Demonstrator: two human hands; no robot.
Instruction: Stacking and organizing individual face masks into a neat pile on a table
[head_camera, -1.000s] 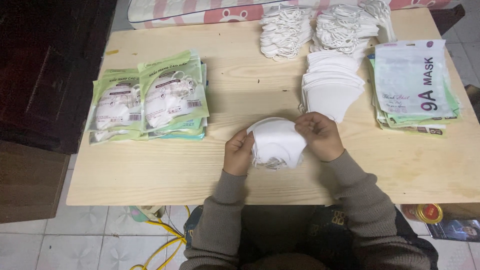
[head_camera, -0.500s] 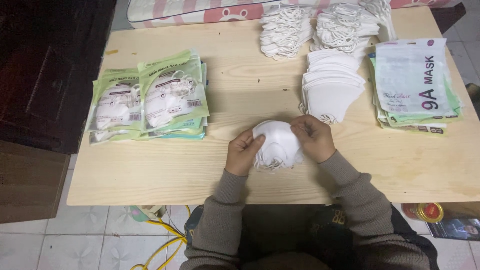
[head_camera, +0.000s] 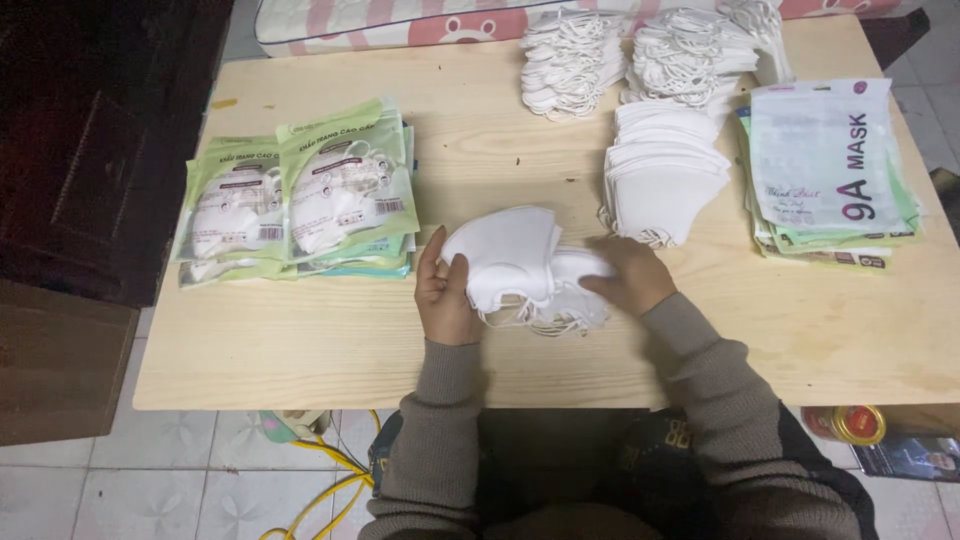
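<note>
Head view: white folded masks (head_camera: 520, 262), loops trailing; both hands (head_camera: 445, 290) grasping small stack.

Both hands, left hand (head_camera: 445, 290) and right hand (head_camera: 628, 277), grip white masks (head_camera: 515, 262) (folded flat).

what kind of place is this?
Likely a home workbench for hand-packing face masks, not a factory: a wooden table on tiled floor, stacks of loose white masks, piles of sealed green packs, and empty bags waiting.
</note>
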